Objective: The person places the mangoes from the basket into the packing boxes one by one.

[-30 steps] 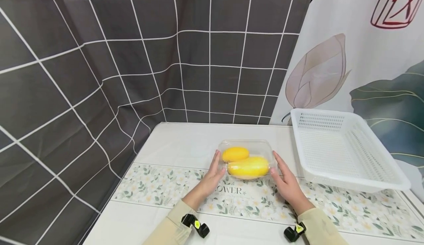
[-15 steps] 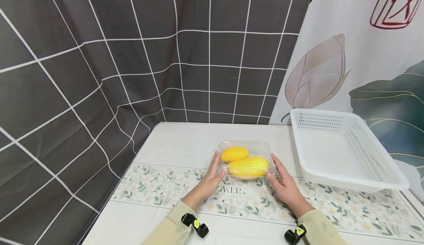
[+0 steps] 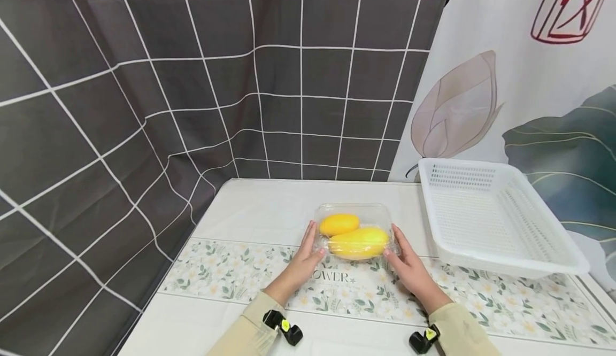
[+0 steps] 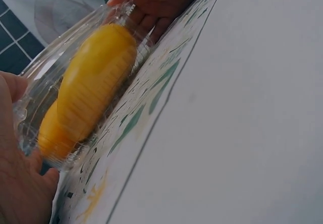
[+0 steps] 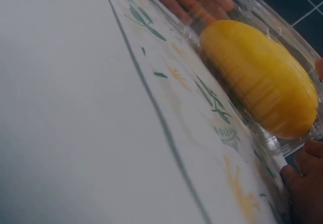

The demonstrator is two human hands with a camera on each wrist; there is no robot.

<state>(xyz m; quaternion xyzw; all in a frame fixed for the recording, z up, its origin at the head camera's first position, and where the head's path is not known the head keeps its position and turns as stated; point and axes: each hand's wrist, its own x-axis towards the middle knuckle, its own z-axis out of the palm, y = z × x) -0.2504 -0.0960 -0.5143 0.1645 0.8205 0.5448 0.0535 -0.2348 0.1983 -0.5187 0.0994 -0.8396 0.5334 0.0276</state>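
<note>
A clear plastic box (image 3: 376, 215) with its lid closed is between my two hands on the table. Inside lie two yellow oval fruits: a larger, glossy one (image 3: 358, 243) in front and a smaller one (image 3: 339, 224) behind it at the left. My left hand (image 3: 301, 264) grips the left end, thumb toward the front corner. At the opposite end my right hand (image 3: 414, 273) grips the box in the same way. The left wrist view has the right hand's fingers (image 4: 146, 22) at the box's lower edge, partly seen through the plastic.
A white perforated plastic basket (image 3: 500, 227) stands to the right, close to the right hand. A floral printed strip (image 3: 231, 270) crosses the white table (image 3: 274, 201). Behind hang a dark grid-patterned curtain (image 3: 279, 72) and a pale flower-printed cloth (image 3: 515, 19).
My right hand's thumb has shifted slightly inward and down along the box's end. The left hand, box and fruits stay nearly in place; the view has shifted a little.
</note>
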